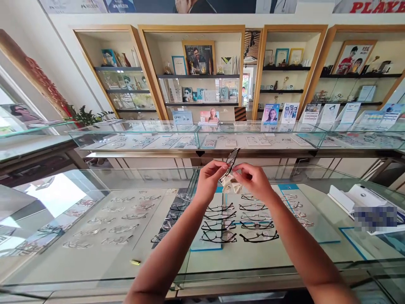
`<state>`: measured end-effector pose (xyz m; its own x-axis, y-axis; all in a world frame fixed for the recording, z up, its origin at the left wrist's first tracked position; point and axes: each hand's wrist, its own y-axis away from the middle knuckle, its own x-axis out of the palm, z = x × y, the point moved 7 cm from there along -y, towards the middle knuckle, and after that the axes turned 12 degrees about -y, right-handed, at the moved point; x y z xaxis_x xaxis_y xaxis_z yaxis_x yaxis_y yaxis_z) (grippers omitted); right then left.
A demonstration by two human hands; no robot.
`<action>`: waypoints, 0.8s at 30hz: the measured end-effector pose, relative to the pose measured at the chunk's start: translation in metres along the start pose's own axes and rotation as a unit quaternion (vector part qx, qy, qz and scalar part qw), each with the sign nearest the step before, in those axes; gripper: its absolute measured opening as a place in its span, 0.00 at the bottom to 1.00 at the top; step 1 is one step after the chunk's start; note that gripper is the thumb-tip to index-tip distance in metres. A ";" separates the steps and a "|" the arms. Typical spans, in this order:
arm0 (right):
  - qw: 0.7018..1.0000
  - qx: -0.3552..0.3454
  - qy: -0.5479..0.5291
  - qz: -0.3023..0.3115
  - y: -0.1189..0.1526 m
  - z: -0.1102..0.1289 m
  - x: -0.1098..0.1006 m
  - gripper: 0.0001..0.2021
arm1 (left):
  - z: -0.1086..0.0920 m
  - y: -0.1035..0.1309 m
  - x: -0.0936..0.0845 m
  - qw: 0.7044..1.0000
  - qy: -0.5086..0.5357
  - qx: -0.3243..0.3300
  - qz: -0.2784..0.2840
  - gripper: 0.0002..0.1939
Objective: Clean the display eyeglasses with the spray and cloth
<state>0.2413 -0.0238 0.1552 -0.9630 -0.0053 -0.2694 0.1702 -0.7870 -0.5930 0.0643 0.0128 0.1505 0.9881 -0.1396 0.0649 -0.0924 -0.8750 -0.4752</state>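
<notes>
A pair of dark-framed eyeglasses (233,157) is held up above the glass counter, tilted nearly upright. My left hand (209,180) pinches its frame between thumb and fingers. Close on the other side, my right hand (254,179) is closed, its fingertips at the lower part of the glasses. A crumpled cream cloth (232,185) hangs between the hands, gathered under the right fingers; the exact grip there is partly hidden. Below, inside the counter, dark-framed glasses (258,237) lie in rows on a blue-edged display board (207,249).
The glass display counter (120,282) spans the foreground, with pale-framed glasses (117,240) at left. A small yellow-green object (135,262) lies near its front left. A white box-like item (363,197) stands at right. Another glass showcase (202,133) and wooden shelves (191,28) are behind.
</notes>
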 end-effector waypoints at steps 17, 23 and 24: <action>0.998 -0.001 -0.050 -0.033 -0.009 0.038 -0.004 0.13 | -0.031 0.007 0.012 0.996 0.034 -0.017 0.081 0.12; 0.999 -0.004 -0.018 -0.050 -0.005 0.047 -0.010 0.13 | -0.039 0.005 0.006 0.997 -0.024 0.029 0.070 0.10; 0.998 -0.004 -0.010 -0.059 -0.005 0.048 -0.012 0.13 | -0.039 0.004 0.004 0.997 -0.034 0.032 0.066 0.11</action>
<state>0.2421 -0.0495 0.1976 -0.9804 0.0744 -0.1826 0.0573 -0.7784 -0.6252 0.0634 -0.0096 0.1834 0.9741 -0.2179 -0.0598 -0.2159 -0.8197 -0.5305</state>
